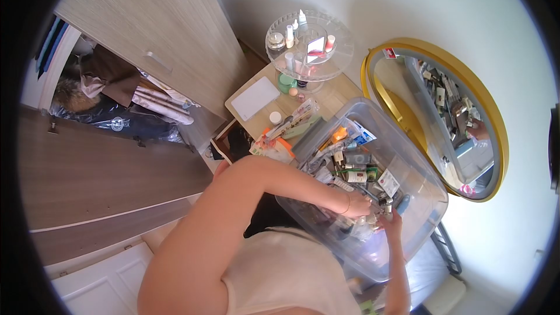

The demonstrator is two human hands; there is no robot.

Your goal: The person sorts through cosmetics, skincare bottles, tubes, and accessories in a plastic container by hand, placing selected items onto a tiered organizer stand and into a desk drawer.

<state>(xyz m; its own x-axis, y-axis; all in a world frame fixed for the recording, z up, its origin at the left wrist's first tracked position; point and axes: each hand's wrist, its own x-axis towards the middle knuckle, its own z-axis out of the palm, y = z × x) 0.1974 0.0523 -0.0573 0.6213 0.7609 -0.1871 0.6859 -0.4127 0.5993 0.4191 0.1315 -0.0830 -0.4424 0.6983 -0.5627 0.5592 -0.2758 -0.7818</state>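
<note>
Both hands are inside a large clear plastic storage bin (429,221) holding a jumble of cosmetics. My left hand (357,204), with a thin bracelet at its wrist, reaches down among the items with fingers curled together; what they grip is hidden. Close beside it, my right hand (392,225) pinches a small bottle (388,213) with its fingertips. Around the hands lie a white printed card (388,183), a blue-grey tube (402,204), a labelled jar (356,177) and crumpled clear plastic (363,231).
A gold-framed round mirror (503,140) stands beside the bin against the wall. Behind it, a clear tiered stand (344,52) with bottles sits on a wooden table (248,105), with a white tray (255,98) and packets nearby. An open wardrobe (157,11) is at the left.
</note>
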